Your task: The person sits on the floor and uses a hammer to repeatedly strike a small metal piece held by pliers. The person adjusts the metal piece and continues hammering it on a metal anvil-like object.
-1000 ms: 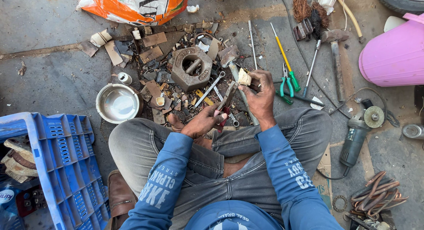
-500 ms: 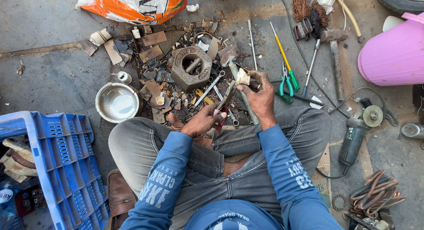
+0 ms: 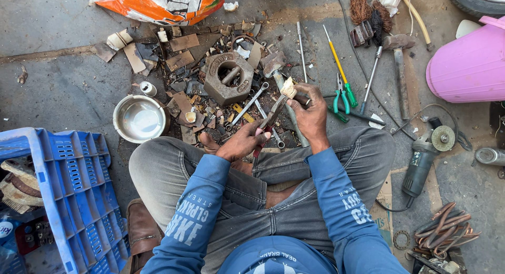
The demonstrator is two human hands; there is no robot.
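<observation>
steel bowl [image 3: 139,117] on floor, left | hexagonal metal block [image 3: 228,77] ahead | left hand [image 3: 243,143] closed round pliers [image 3: 271,118] handles above lap | right hand [image 3: 310,112] pinching pale scrap [image 3: 288,88] at pliers' tip | angle grinder [image 3: 422,161] right

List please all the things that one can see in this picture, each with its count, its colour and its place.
pliers: one, red handles, held in both hands
pale piece: one, cream, at the pliers' tip
hexagonal metal block: one, rusty grey, floor ahead of the hands
spanners: at least two, silver, beside the block
steel bowl: one, silver, floor, left of the knee
crate: one, blue, lower left
sack: one, orange and white, top
screwdriver: one, yellow and green, right of the hands
hammer: one, brown, upper right
angle grinder: one, dark, right
bucket: one, pink, right edge
left hand: on the pliers' handles
right hand: near the pliers' tip
</observation>
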